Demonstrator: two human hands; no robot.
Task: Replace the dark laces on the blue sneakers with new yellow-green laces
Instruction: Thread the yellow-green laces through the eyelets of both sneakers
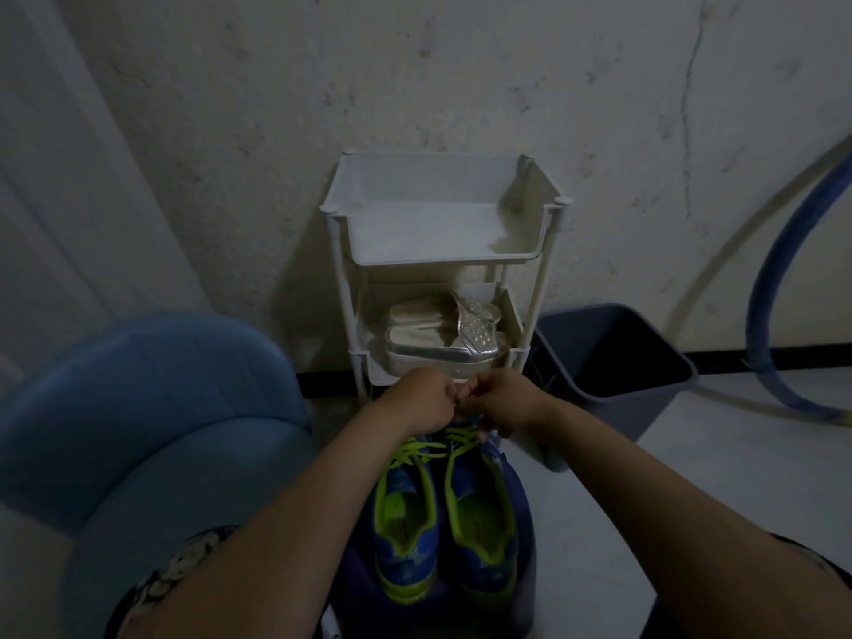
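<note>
Two blue mesh sneakers with yellow-green lining point(479, 514) sit side by side at 6 o'clock on a dark blue round seat point(524, 505), heels toward the camera, thin yellow-green laces point(417, 454) crossing their eyelets. At their toe end the left hand point(422, 403) and right hand point(505, 403) meet, knuckles almost touching, fingers curled in tight; the gloom hides whether they pinch lace ends. At 12 o'clock stands a white plastic tiered rack point(433, 260) holding silvery shoes point(442, 334). A dark grey bin point(613, 408) sits at 2 o'clock, a blue padded chair point(138, 398) at 9 o'clock.
</note>
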